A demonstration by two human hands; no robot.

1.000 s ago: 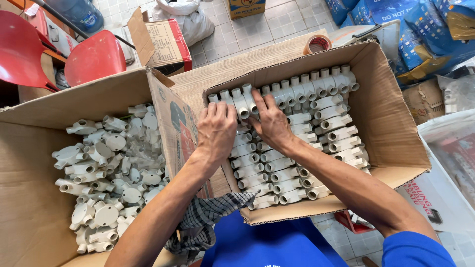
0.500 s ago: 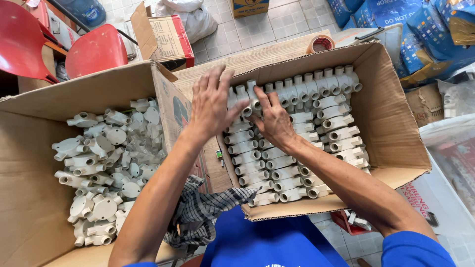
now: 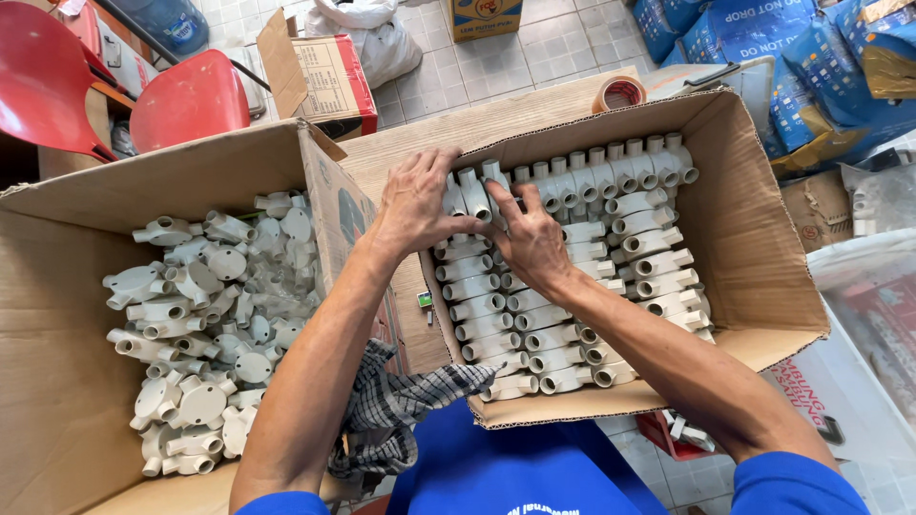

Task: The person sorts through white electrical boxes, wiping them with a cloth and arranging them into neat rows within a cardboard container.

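Step in hand: packing. Your left hand (image 3: 415,205) and right hand (image 3: 528,240), fingers closed on upright white conduit fittings (image 3: 474,191), upper centre of frame, seat them in the right carton (image 3: 754,238). Next probably calls for pressing the row flush. Loose fittings (image 3: 205,324) fill the left carton (image 3: 57,381).

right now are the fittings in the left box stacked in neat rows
No, the white fittings lie in a loose jumble in the left box.

wooden table (image 3: 496,119) | on it: two cardboard boxes (image 3: 754,229), tape roll (image 3: 618,93)
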